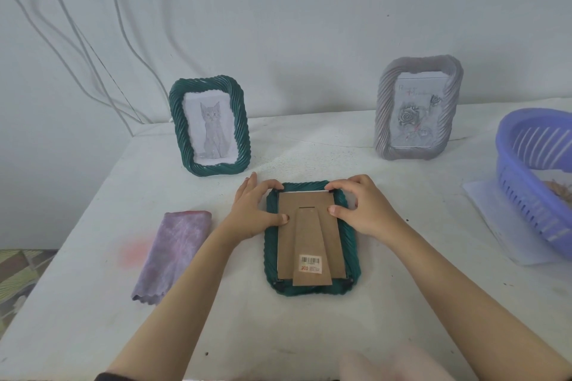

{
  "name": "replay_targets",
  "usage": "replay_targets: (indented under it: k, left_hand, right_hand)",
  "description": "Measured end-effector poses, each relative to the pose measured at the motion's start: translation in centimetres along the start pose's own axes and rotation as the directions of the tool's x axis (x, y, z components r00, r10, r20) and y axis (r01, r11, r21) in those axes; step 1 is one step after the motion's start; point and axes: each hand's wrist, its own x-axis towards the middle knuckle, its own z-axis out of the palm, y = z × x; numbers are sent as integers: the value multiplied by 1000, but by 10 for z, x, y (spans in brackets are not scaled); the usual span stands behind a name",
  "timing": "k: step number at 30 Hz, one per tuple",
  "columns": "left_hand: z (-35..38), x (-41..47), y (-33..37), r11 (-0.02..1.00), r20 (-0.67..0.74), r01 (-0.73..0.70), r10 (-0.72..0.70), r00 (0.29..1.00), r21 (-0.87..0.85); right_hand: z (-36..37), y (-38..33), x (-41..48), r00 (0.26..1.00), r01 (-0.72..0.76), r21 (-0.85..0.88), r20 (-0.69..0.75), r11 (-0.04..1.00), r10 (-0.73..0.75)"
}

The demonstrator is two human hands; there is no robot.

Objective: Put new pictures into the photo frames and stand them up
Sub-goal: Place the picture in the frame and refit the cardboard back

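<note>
A dark green twisted-rim photo frame [270, 269] lies face down in the middle of the table. Its brown cardboard back [286, 244] with a folded stand and a barcode sticker faces up. A white strip of paper shows at the back's top edge. My left hand [255, 210] presses on the frame's upper left corner, thumb on the cardboard. My right hand [360, 206] presses on the upper right corner, fingertips at the top edge. A second green frame [210, 125] with a cat picture stands at the back left. A grey frame [418, 107] with a rose picture stands at the back right.
A folded purple cloth [175, 252] lies left of the flat frame. A purple plastic basket [535, 170] sits at the right edge on white paper [507, 238]. The table [247, 328] ends at the left; cables hang on the wall behind.
</note>
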Motion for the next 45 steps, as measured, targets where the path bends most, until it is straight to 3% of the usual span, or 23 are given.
replay_targets:
  k: [15,22,29,35,38,45]
  left_hand:
    - [-2,0,5,999,2,39,-39,999,-28]
    - [0,-9,-2,998,-41,-56,56,998,17]
    - [11,-36,-18,968,-211,-247,253,944,55]
    - [9,-63,-28,958,-74,-288,287,955,5]
    - [7,-72,-33,947,23,-308,308,951,93]
    - [-3,-71,-21,886,150,-347,315,937,308]
  right_hand:
    - [-1,-2,-1,1000,-12,6,4,1000,12]
    - [3,0,-3,999,-8,36,-47,999,10]
    - [-1,1,-16,997,60,57,-54,997,-57]
    - [-18,0,-53,977,177,-5,118,984,-175]
    - [-19,3,-70,959,224,-38,188,974,-213]
    - [-19,6,-80,949,258,-47,199,965,-244]
